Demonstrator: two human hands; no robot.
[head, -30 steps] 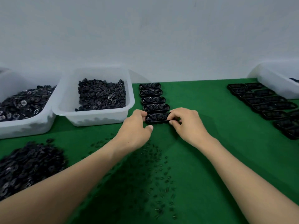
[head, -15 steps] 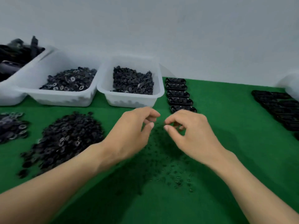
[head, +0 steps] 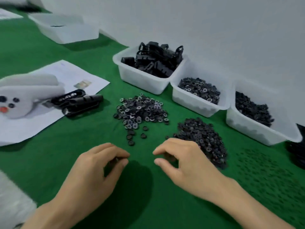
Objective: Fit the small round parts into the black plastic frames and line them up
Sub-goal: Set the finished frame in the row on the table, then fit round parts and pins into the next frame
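Left hand (head: pixel 92 172), right hand (head: pixel 186 164) curled over green mat (head: pixel 148 204); round-part piles (head: pixel 142 109) ahead, white bins (head: pixel 142 78) behind.

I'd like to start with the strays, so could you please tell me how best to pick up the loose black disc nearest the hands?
Pinch the disc by opposite edges of its rim, coming straight down from above: it lies flat on the green mat, apart from its neighbours, leaving room on either side.

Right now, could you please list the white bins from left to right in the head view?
Far white bin, bin of black frames, bin of toothed rings, bin of black rings.
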